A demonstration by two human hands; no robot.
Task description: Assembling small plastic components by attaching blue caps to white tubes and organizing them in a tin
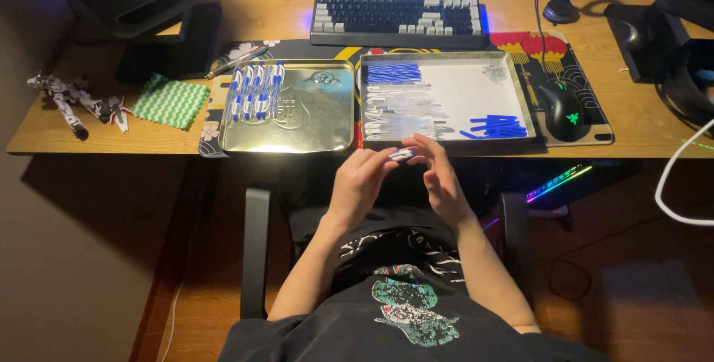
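**Both hands meet on a pen at the worktop edge**

At the far left of the wooden worktop [97,127] lies a small white model figure [71,98], then a green-and-white zigzag cloth [171,101]. Next sits a shiny metal tray [312,120] carrying a row of blue-and-white pens [255,90] along its left side. In front of the worktop, above the lap, the left hand [361,183] is pinched shut on one end of a short blue-and-white pen [401,155]; the right hand [440,176] touches its other end with curled fingers, closed on it as well. Just beyond them a white-floored tray [476,87] holds clear pen barrels [398,113] and loose blue caps [497,126]. A keyboard [398,16] stands behind, a black mouse [563,111] to the right.
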